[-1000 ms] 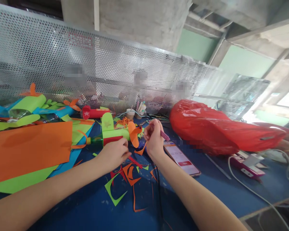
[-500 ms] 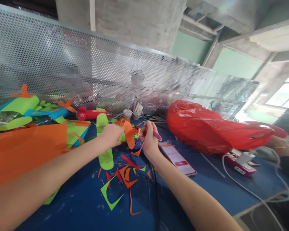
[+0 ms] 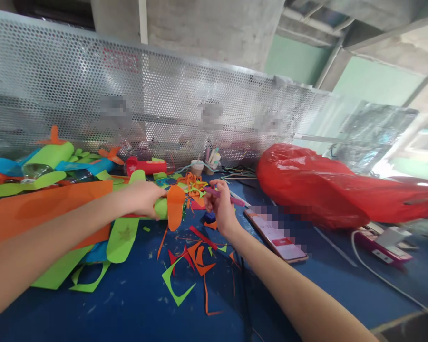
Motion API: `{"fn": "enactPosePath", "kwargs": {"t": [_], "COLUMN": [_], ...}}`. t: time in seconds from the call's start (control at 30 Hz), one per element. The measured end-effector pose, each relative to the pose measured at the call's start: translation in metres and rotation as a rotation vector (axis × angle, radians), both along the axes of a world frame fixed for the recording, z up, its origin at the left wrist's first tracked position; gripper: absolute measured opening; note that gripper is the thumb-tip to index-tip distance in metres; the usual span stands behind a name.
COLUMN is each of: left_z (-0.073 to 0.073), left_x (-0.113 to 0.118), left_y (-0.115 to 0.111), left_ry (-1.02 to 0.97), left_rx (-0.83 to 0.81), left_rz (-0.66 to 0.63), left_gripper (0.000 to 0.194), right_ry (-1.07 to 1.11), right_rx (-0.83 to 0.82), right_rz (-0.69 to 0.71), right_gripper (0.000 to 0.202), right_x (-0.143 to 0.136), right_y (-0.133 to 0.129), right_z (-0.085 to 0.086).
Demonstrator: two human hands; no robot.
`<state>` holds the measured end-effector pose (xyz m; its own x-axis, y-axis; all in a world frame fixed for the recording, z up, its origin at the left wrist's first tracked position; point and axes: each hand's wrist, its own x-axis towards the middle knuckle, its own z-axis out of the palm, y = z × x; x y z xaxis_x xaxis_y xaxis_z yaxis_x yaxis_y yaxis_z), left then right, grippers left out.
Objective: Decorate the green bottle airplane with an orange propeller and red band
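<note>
My left hand (image 3: 146,197) is closed around the body of a handmade toy airplane (image 3: 160,209), light green with a broad orange propeller (image 3: 176,207) at its right end. One rounded green wing (image 3: 123,240) with a star on it reaches toward me below the hand. Off to the right, my right hand (image 3: 219,206) is raised over the table with its fingers curled round a slim purple pen-like tool (image 3: 235,200). Its exact kind is unclear. Just left of that wrist sits a small dark blue object (image 3: 209,217).
Paper scraps (image 3: 199,259) litter the blue table (image 3: 128,308). Orange sheets (image 3: 74,209) and other bottle airplanes (image 3: 46,159) lie left. A phone (image 3: 276,235), red plastic bag (image 3: 306,185) and power strip (image 3: 381,247) are right. Behind stand a cup of markers (image 3: 213,159) and a perforated metal screen (image 3: 181,104).
My left hand has carried the airplane left, away from my right hand, and its propeller now stands clear of the scraps. The right hand keeps the purple tool. The view has shifted slightly.
</note>
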<state>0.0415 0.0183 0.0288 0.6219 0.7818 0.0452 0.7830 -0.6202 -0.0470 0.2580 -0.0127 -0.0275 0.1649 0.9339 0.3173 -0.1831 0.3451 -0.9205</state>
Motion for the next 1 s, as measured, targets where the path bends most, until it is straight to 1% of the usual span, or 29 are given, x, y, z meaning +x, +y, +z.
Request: {"fn": "enactPosePath", "kwargs": {"t": [0.03,0.1,0.17,0.2,0.23,0.3,0.37,0.43,0.53,0.67,0.8,0.9,1.0], "left_z": [-0.003,-0.007,-0.009,-0.01,-0.01,-0.012,-0.013,-0.014,-0.016,-0.018,-0.022,-0.024,-0.023], "left_x": [-0.004,-0.011,-0.015,-0.015,-0.016,-0.014,-0.011,-0.008,-0.006,-0.006,-0.008,-0.008,-0.008], "left_y": [0.003,0.007,0.01,0.011,0.012,0.014,0.017,0.02,0.023,0.026,0.028,0.028,0.026], "left_ry": [-0.002,0.002,-0.062,-0.106,-0.15,-0.216,-0.238,-0.249,-0.261,-0.264,-0.259,-0.253,-0.252], "left_rx": [-0.013,-0.028,-0.064,-0.08,-0.088,-0.085,-0.068,-0.072,-0.084,-0.098,-0.078,-0.065,-0.068], "left_rz": [0.021,0.049,0.044,0.036,0.023,-0.025,-0.08,-0.126,-0.146,-0.145,-0.109,-0.08,-0.084], "left_gripper": [0.059,0.074,0.086,0.089,0.086,0.068,0.047,0.037,0.037,0.036,0.043,0.046,0.042], "right_ry": [-0.032,-0.138,-0.256,-0.298,-0.329,-0.363,-0.378,-0.4,-0.452,-0.524,-0.624,-0.668,-0.689], "right_rx": [0.014,0.066,0.111,0.119,0.121,0.119,0.137,0.17,0.209,0.247,0.299,0.299,0.285], "right_rz": [0.013,0.058,0.144,0.184,0.217,0.254,0.252,0.238,0.219,0.166,0.136,0.136,0.135], "right_gripper": [0.011,0.008,0.008,0.009,0.01,0.013,0.012,0.013,0.016,0.015,0.013,0.013,0.013], "right_x": [-0.003,-0.009,-0.015,-0.017,-0.019,-0.022,-0.023,-0.024,-0.025,-0.027,-0.029,-0.029,-0.03], "right_y": [-0.002,-0.007,-0.013,-0.016,-0.017,-0.019,-0.018,-0.016,-0.014,-0.017,-0.017,-0.016,-0.016], "right_z": [-0.002,-0.004,-0.006,-0.007,-0.009,-0.012,-0.016,-0.02,-0.023,-0.023,-0.024,-0.024,-0.023]}}
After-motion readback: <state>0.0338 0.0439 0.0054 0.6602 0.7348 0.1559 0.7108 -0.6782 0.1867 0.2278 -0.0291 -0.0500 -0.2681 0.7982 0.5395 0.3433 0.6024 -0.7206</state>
